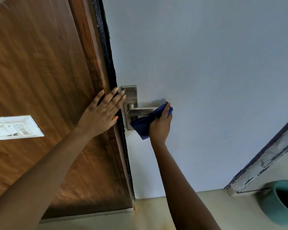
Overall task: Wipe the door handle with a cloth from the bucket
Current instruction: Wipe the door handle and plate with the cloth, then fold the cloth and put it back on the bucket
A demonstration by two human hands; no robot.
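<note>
A steel lever door handle (140,110) on a metal backplate (130,95) sits at the left edge of a pale blue door (206,72). My right hand (161,126) is shut on a dark blue cloth (145,123) and presses it around the free end of the lever; part of the cloth hangs below the handle. My left hand (101,113) lies flat with fingers spread on the wooden frame (96,63), its fingertips touching the backplate's top left. A teal bucket (279,203) stands on the floor at lower right, its inside dark.
A wood-grain panel (32,72) fills the left side and carries a white switch plate (15,127). A worn white frame piece (266,165) slants down at the right, above the bucket. Beige floor (148,213) runs along the bottom.
</note>
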